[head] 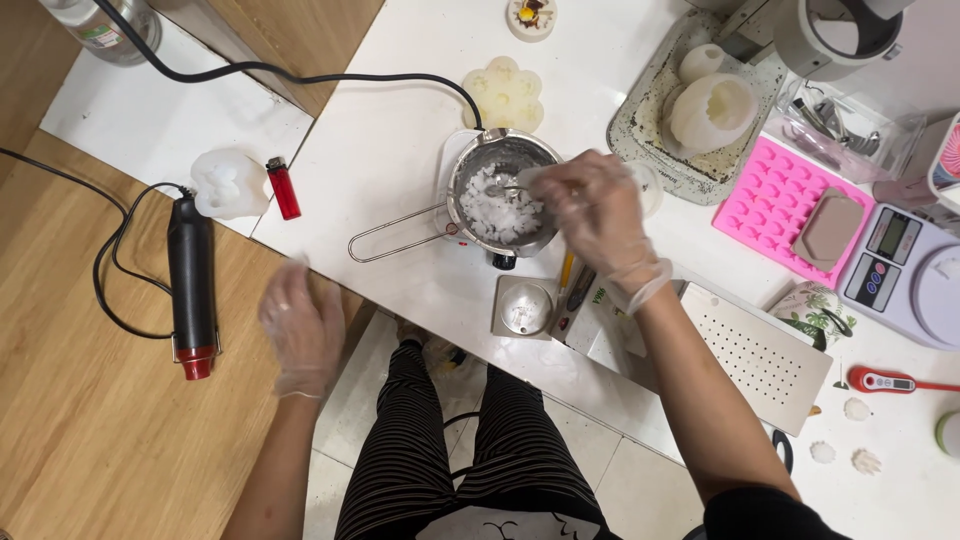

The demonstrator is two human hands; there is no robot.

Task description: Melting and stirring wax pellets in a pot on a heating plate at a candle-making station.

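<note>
Stirring flakes in metal pot (503,190) | right hand (600,215) clamped on spoon (522,183) | left hand (300,330) spread, empty

Flakes (498,208) in pot (470,163), lighter (283,188) left

metal pot (500,195) | upright, white flakes inside, wire handle toward 9 o'clock | spoon (510,187) tip in the flakes
</note>
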